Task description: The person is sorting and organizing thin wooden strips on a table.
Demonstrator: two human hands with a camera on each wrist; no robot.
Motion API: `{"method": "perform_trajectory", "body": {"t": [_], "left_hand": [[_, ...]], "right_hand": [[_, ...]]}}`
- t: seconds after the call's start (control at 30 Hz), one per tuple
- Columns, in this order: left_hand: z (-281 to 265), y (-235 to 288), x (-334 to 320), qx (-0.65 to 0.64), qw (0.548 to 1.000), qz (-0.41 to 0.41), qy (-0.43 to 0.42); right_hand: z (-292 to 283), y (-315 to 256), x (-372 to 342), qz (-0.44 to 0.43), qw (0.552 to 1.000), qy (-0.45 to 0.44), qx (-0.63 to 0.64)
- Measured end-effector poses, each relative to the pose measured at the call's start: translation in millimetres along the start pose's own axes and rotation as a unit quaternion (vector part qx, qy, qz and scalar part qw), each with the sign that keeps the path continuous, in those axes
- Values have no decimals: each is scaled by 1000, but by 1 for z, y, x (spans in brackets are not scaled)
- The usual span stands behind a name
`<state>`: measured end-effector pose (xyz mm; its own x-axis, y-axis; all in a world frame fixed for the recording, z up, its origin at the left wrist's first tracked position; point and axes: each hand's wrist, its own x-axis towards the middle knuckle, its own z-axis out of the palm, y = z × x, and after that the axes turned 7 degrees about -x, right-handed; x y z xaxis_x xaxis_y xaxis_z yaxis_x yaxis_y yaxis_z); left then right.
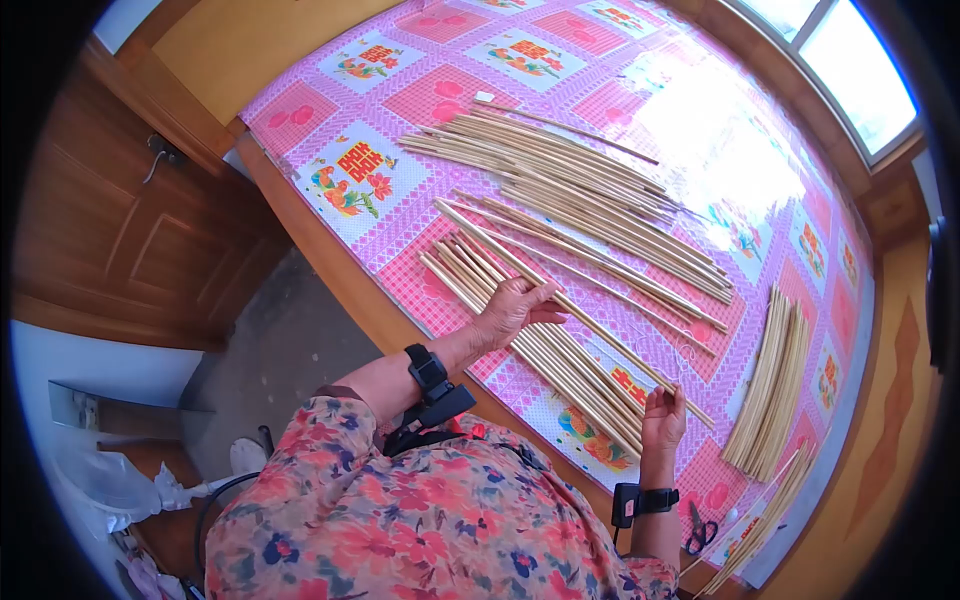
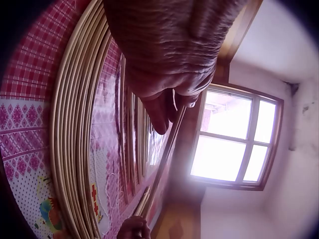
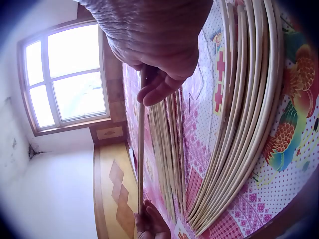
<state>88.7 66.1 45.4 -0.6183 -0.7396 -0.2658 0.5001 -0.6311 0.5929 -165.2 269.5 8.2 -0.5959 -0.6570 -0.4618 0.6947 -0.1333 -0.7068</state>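
Note:
My left hand [image 1: 516, 308] pinches a long thin stick [image 1: 610, 342] near its middle, over a row of sticks [image 1: 570, 375] lying at the table's near edge. Toward the stick's right end, my right hand [image 1: 664, 418] grips it between thumb and fingers. In the left wrist view the held stick [image 2: 167, 144] runs from the left hand [image 2: 164, 64] down to the right hand [image 2: 133, 228]. The right wrist view shows the stick [image 3: 141, 164] upright between the right hand [image 3: 154, 45] and the left hand [image 3: 152, 224].
A larger spread of sticks [image 1: 560, 165] lies across the back of the patterned tablecloth [image 1: 365, 235]. One bundle [image 1: 768, 390] is on the right, with more thin sticks [image 1: 758, 530] and dark scissors [image 1: 700, 530] at the lower right. A window [image 1: 860, 75] is beyond.

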Motion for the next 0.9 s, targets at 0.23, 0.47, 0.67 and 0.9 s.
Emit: {"method": "perform_trajectory", "body": {"t": [0.23, 0.47, 0.67, 0.9], "left_hand": [[12, -2, -5, 20, 1000, 8, 22], [16, -6, -3, 31, 999, 2, -11], [17, 0, -2, 20, 999, 30, 1], [20, -3, 3, 11, 999, 27, -24]], "right_hand": [[-7, 2, -4, 4, 1000, 5, -1], [-20, 0, 0, 12, 1000, -14, -2], [5, -15, -14, 78, 996, 33, -37], [104, -39, -41, -243, 783, -151, -553]]}}
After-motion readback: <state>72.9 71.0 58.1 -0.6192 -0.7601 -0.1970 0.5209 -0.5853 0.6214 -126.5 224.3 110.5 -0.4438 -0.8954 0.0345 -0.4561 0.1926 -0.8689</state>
